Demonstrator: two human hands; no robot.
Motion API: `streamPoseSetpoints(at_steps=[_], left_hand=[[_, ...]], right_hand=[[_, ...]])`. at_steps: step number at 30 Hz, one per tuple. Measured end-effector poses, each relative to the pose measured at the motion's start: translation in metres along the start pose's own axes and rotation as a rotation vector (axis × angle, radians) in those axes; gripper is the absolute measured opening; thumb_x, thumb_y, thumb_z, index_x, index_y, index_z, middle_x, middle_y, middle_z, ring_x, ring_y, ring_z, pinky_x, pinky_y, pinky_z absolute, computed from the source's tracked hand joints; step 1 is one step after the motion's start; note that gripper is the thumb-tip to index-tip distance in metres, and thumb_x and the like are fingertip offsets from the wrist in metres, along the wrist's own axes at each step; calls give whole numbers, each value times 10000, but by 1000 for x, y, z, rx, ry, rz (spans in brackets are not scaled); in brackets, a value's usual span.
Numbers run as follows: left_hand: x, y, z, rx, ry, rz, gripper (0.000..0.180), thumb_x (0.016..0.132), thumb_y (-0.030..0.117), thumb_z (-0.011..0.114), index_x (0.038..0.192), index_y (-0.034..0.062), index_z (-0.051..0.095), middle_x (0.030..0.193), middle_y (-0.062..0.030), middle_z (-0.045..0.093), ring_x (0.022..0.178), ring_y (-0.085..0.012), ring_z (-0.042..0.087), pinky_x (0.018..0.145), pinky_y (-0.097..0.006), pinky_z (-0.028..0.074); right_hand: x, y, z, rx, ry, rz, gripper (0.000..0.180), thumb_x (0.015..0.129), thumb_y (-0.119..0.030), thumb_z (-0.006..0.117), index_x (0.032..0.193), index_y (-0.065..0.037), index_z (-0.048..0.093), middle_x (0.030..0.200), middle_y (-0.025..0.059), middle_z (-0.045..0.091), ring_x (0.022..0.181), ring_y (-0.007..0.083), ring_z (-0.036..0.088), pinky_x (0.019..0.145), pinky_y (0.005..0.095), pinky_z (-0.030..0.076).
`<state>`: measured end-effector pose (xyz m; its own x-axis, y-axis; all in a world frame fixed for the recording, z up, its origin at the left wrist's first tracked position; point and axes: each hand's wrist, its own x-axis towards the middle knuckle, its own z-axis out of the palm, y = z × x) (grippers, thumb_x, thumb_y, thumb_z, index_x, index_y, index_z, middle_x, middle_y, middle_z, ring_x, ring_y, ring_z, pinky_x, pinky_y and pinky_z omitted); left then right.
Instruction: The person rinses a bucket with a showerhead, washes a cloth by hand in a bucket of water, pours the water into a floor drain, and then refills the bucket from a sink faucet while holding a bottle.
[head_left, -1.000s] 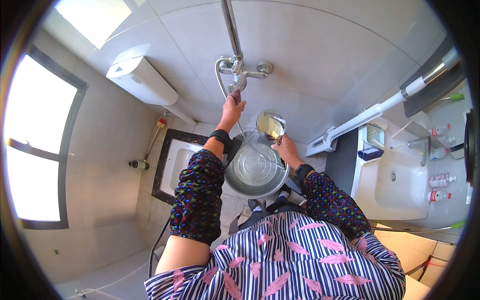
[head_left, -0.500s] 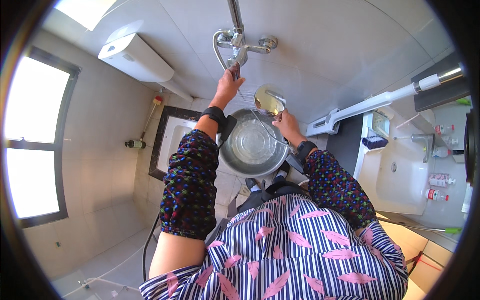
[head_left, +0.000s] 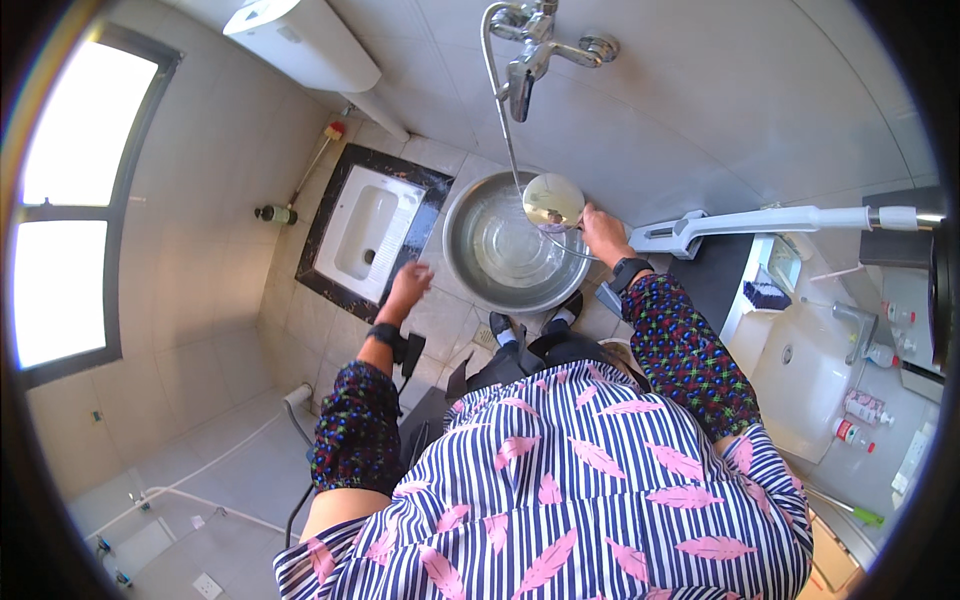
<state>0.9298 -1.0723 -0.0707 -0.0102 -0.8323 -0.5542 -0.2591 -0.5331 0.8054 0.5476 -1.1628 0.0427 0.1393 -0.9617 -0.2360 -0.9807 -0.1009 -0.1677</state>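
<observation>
The left hand (head_left: pixel 408 287) has come away from the tap (head_left: pixel 530 50). A second ago it was up on the tap, and now it hangs low over the floor tiles, at about 9 o'clock from the big basin (head_left: pixel 512 245). Its fingers are loosely spread and hold nothing.

The right hand (head_left: pixel 603 232) has stayed by the basin's rim, at about 2 o'clock. Its fingers are closed around something thin that goes to the small shiny dish (head_left: pixel 552 200) (a handle, most likely, but it is too small to be sure). The dish sits over the far side of the basin, tilted a little, right under the tap.

A thin line runs from the tap down to the dish. It may be running water or the hose; I cannot tell which.

The big metal basin stands on the floor in front of the person's feet. It has clear water in it, but it does not look full to the top. So some filling looks done, and the small dish looks like it is getting rinsed or filled now. More may be left to do.

At 9 o'clock from the basin is the white floor toilet (head_left: pixel 365 235). At 3 o'clock, well apart, is a white sink (head_left: pixel 810 375).
</observation>
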Motion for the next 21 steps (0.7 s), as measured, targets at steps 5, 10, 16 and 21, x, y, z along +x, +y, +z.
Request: streamPoseSetpoints(at_steps=[5,10,16,21], left_hand=[[-113,-120,23,-82,-5,-409,300,804,232,610,1010,18,575,717,-57,607,591,-143,591,458,-264,447],[-177,-165,73,-48,-73,-590,263,800,240,593,966,36,576,723,-50,602,599,-145,591,470,-262,445],[-169,-151,90,-60,-172,-388,323,823,246,589,1064,38,537,810,-61,609,628,-143,581,493,-271,433],[-147,-132,88,-156,-164,-315,345,831,240,594,1101,37,523,806,-68,611,651,-134,580,513,-269,432]], right_hand=[[-5,0,-2,-143,-49,-90,164,812,-87,468,940,15,481,804,206,630,764,353,624,650,456,500],[-7,18,8,-242,-40,-161,170,806,-70,455,952,15,484,790,197,635,748,336,635,642,444,505],[-14,23,3,-202,-58,-119,188,824,-118,494,973,-6,462,825,202,622,803,379,600,679,483,475],[-13,15,0,-239,-34,-161,171,814,-79,461,968,-5,466,842,190,621,813,365,602,678,468,480]])
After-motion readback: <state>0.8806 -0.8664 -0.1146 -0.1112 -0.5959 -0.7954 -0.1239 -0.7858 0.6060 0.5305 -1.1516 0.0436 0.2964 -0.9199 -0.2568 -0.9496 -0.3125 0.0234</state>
